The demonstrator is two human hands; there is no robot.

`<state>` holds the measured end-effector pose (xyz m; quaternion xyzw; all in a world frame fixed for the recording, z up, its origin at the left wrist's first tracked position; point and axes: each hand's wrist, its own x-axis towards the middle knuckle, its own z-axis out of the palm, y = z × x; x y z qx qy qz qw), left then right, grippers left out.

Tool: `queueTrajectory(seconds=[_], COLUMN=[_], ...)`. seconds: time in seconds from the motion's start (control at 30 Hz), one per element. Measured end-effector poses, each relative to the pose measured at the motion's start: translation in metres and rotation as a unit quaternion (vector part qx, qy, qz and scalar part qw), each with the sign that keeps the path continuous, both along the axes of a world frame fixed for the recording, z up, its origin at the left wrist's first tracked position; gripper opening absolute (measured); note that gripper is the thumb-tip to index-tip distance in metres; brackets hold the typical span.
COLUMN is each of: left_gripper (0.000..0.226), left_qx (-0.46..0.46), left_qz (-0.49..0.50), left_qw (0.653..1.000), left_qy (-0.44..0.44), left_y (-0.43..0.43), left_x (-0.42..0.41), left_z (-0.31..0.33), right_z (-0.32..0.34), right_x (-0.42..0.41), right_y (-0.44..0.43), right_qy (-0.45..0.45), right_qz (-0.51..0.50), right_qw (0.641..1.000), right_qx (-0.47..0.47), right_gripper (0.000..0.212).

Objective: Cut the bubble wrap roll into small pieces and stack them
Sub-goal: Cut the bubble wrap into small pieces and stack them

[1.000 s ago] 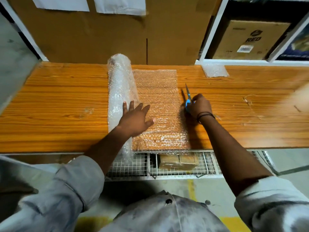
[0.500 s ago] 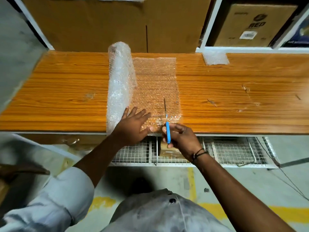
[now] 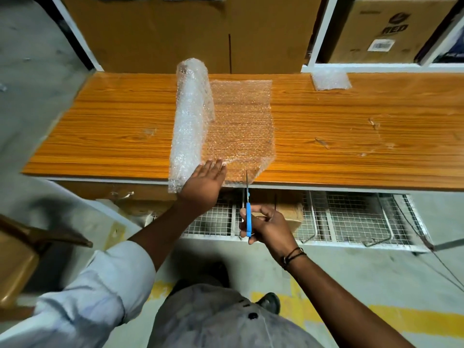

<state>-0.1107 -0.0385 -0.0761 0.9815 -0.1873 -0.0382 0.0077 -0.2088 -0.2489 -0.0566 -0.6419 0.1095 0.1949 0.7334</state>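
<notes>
Pressed the left grip (image 3: 203,188) flat, fingers straight and close together, on the near end of the unrolled sheet (image 3: 241,121), hard against the bubble wrap roll (image 3: 190,114), with the palm overhanging the near edge of the worktop (image 3: 100,126). Had the roll lying from far edge to near edge, left of the worktop's middle, with its near end poking just past the near edge, and the sheet spread flat to the roll's right. Clasped blue-handled scissors (image 3: 248,218) in the right grip (image 3: 267,226), fingers and thumb curled round the handles, just off the near edge and above a wire-mesh rack (image 3: 351,217). Pointed the blades away from the body, tips reaching over the sheet's near edge, just right of the left grip and apart from it. Could not tell whether the blades stood parted. Had one small cut piece (image 3: 330,80) of bubble wrap at the far edge, well right of the sheet and well apart from both grips. Stood facing brown cardboard panels (image 3: 175,28) and a printed cardboard box (image 3: 381,28) beyond the far edge.
</notes>
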Motion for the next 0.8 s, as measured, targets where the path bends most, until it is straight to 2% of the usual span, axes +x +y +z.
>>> queueTrajectory(seconds=[0.1,0.2,0.4,0.63,0.73,0.8], left_gripper=[0.065,0.067,0.073,0.062,0.056,0.055], left_qx=[0.014,0.026,0.055,0.045,0.038,0.043], left_qz=[-0.005,-0.001,-0.004,-0.002,0.0,0.004], left_qw=[1.0,1.0,0.998,0.999,0.999,0.999], left_qy=[0.007,0.015,0.035,0.017,0.012,0.015], left_y=[-0.007,-0.012,-0.016,-0.019,-0.023,-0.026], left_x=[-0.012,-0.017,-0.016,-0.013,-0.014,-0.012], left_z=[0.001,0.004,0.006,0.001,0.002,0.004], right_z=[0.002,0.002,-0.002,-0.001,-0.004,-0.006], right_x=[-0.01,-0.017,-0.031,-0.032,-0.037,-0.04], right_y=[-0.001,0.0,0.009,0.018,0.015,0.009], right_qy=[0.002,0.03,0.024,0.016,0.02,0.025], right_qz=[0.012,0.034,0.028,0.015,-0.005,-0.019], right_qw=[1.0,0.999,0.999,0.998,0.997,0.996], right_qx=[-0.011,-0.007,-0.036,-0.067,-0.081,-0.088], right_gripper=[0.01,0.031,0.034,0.046,0.059,0.055])
